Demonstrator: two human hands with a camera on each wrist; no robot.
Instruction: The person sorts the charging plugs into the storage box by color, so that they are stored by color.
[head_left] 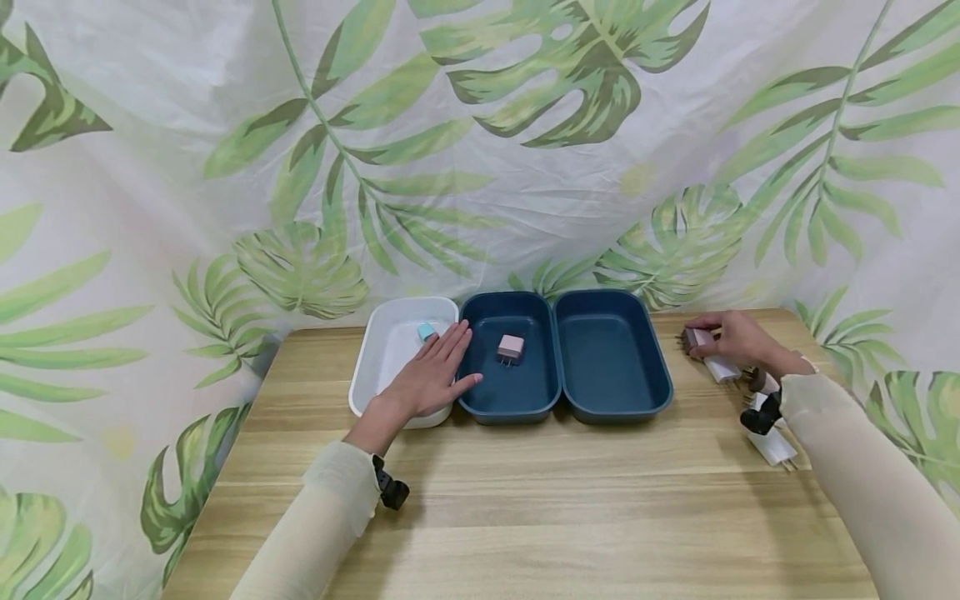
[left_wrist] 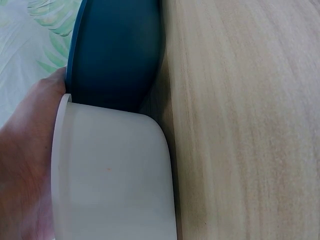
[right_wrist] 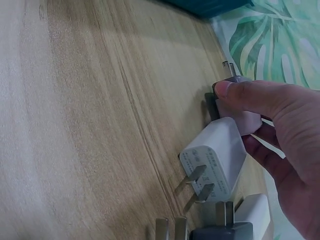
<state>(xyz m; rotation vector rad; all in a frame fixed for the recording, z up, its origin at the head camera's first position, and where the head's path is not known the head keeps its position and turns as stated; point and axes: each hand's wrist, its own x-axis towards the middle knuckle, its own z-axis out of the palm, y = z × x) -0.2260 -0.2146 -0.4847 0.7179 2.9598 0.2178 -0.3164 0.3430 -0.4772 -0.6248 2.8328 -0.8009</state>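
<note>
From above, my head view looks forward and down across the surface (head_left: pixel 525 517); up close, my left-wrist view shares the white tray (left_wrist: pixel 112 175), my right the pinkish charger (right_wrist: pixel 243 121).

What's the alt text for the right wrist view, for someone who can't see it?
A person's right grip pinches a pale pink plug with a dark end, prongs pointing up in the picture. Beside it, a white two-pronged plug lies on the wooden table; a dark plug and another white block show at the bottom, a blue tray at the top.
</note>
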